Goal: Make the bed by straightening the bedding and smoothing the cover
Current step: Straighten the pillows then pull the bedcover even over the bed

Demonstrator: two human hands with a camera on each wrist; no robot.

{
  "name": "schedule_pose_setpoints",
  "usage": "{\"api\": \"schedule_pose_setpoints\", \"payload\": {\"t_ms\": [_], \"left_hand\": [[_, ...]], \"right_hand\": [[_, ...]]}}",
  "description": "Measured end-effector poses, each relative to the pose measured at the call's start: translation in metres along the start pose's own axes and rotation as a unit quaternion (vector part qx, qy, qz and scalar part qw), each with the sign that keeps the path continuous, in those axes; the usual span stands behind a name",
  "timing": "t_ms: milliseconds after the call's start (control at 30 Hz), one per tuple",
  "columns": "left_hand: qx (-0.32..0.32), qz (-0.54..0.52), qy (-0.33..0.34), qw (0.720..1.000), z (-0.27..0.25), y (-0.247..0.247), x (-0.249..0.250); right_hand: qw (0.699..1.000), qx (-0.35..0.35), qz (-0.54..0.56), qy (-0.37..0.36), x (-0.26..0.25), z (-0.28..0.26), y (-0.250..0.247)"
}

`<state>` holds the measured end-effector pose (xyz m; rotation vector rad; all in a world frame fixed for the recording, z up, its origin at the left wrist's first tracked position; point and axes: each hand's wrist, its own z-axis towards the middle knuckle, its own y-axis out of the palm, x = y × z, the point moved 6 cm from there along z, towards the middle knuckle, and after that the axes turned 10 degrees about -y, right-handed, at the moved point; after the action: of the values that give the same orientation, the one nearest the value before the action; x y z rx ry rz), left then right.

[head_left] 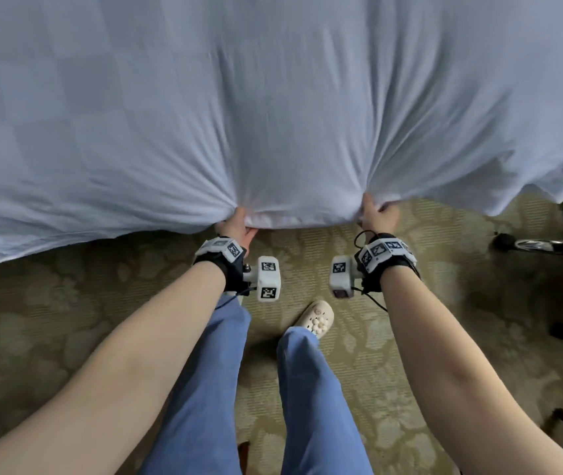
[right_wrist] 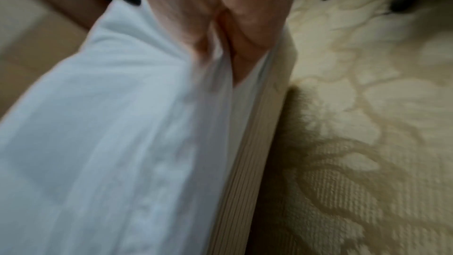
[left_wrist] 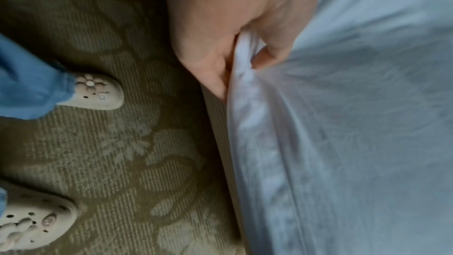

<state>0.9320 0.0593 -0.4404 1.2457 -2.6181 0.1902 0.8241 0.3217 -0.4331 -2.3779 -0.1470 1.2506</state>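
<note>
You stand on a patterned carpet (head_left: 67,337) in blue trousers (head_left: 307,406) and cream clogs (head_left: 316,318), one foot forward between your arms. Black wrist straps with white marker blocks (head_left: 268,277) sit on both forearms. Your left hand (head_left: 239,224) pinches the near hem of the white cover (head_left: 273,114), thumb on top and fingers (left_wrist: 210,77) curled underneath, a fold of cloth bunched in the grip. Your right hand (head_left: 374,214) grips the same hem a little way along, fingers closed around gathered fabric. Creases fan out from both grips across the cover. Under the hem, the wrist views show the striped side of the bed (right_wrist: 250,181). The cover spreads away over the bed, faintly checked on the left, its right edge hanging in a wave near a dark metal stand (head_left: 547,245).
</note>
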Motion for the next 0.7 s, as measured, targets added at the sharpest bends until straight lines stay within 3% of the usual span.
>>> {"api": "schedule_pose_setpoints", "payload": {"t_ms": [100, 200, 400, 500, 700], "left_hand": [[-0.008, 0.024, -0.067, 0.997, 0.002, 0.018, -0.013], [-0.028, 0.059, -0.094, 0.993, -0.009, 0.053, -0.035], [-0.106, 0.224, -0.126, 0.961, -0.054, 0.156, -0.106], [-0.145, 0.284, -0.104, 0.942, -0.082, 0.212, -0.132], [-0.211, 0.273, -0.102, 0.933, -0.132, 0.296, -0.143]], "right_hand": [[0.986, -0.108, 0.037, 0.125, 0.045, 0.028, -0.002], [0.977, -0.081, 0.067, 0.187, 0.067, 0.049, -0.041], [0.987, 0.000, 0.085, 0.140, 0.074, 0.091, -0.150], [0.988, 0.043, 0.079, 0.126, 0.074, 0.110, -0.199], [0.983, 0.105, 0.105, 0.104, 0.044, 0.143, -0.273]]}}
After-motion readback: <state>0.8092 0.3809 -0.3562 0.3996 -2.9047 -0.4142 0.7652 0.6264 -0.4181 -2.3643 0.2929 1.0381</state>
